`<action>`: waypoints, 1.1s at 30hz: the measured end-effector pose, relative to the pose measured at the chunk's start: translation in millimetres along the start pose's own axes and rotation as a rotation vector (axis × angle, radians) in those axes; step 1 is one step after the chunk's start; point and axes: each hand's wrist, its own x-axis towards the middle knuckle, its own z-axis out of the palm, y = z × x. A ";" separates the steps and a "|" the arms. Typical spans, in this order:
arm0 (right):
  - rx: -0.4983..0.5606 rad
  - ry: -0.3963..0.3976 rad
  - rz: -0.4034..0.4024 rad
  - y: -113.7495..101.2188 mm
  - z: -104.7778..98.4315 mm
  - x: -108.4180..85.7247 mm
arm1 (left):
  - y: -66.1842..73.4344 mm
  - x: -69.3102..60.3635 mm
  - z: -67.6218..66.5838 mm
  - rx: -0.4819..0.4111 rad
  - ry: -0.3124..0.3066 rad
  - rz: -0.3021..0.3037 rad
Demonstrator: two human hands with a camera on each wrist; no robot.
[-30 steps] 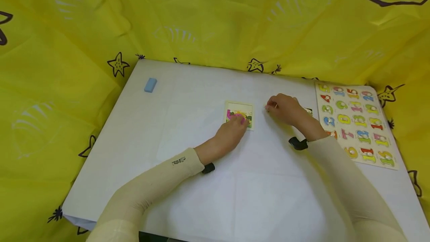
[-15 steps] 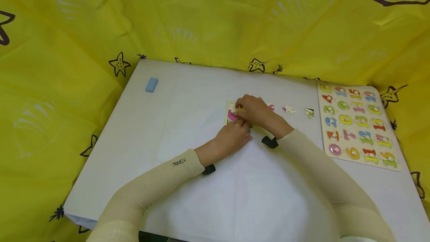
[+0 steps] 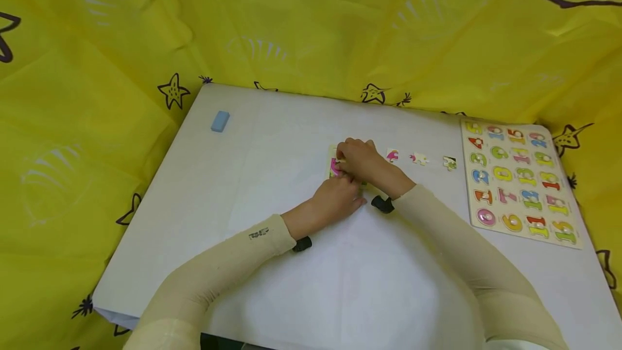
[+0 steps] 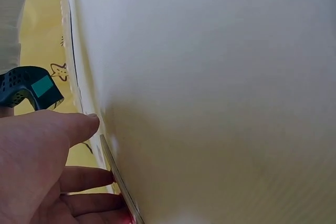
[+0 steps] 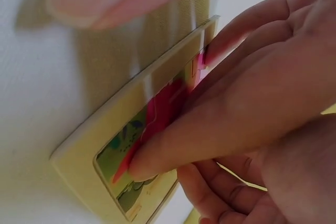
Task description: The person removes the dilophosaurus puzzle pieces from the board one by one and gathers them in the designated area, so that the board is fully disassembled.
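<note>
A small jigsaw board (image 3: 332,152) with a cream frame lies near the middle of the white table (image 3: 272,177), mostly covered by both hands. Straight fingers of my left hand (image 3: 335,199) press on its near part; the left wrist view shows their tips against the board's edge (image 4: 119,177). Curled over the picture is my right hand (image 3: 364,161), pinching a pink puzzle piece (image 5: 122,168) against the board in the right wrist view; most of that piece is hidden. Pink and green picture parts (image 5: 163,106) show inside the frame.
Three loose puzzle pieces lie in a row right of the hands: a pink one (image 3: 392,155), a pale one (image 3: 418,159) and a dark green one (image 3: 450,163). A number puzzle board (image 3: 577,231) lies far right, a blue block (image 3: 220,121) far left. Yellow curtain (image 3: 311,42) surrounds the table.
My right hand has moved left from beside the loose pieces onto the jigsaw board, uncovering those pieces. The left hand stays on the board. Over the last half second, little has moved.
</note>
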 end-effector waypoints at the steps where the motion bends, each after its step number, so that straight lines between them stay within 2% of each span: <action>1: -0.006 -0.005 0.005 -0.3 0.2 0.8 | 0.0 0.2 -0.9 -0.005 -0.008 -0.003; 5: -0.026 -0.022 0.023 -2.0 0.2 3.4 | -0.2 0.9 -5.2 -0.021 -0.033 -0.010; 12: -0.028 -0.029 0.046 -5.8 -0.4 3.5 | 0.1 0.4 -9.1 -0.031 -0.035 -0.010; 22: -0.025 0.055 -0.050 -1.3 4.8 -4.8 | 1.0 -1.2 -7.1 -0.025 -0.024 -0.006; 25: 0.015 0.057 -0.051 1.6 5.7 -6.1 | 0.9 -1.6 -8.1 -0.036 -0.027 -0.004; 30: 0.136 0.074 0.011 3.1 4.8 -9.1 | 0.2 -1.5 -8.4 -0.047 -0.022 -0.006; 33: 0.159 0.095 0.027 2.9 3.3 -11.7 | 0.0 -0.9 -7.8 -0.041 -0.010 -0.004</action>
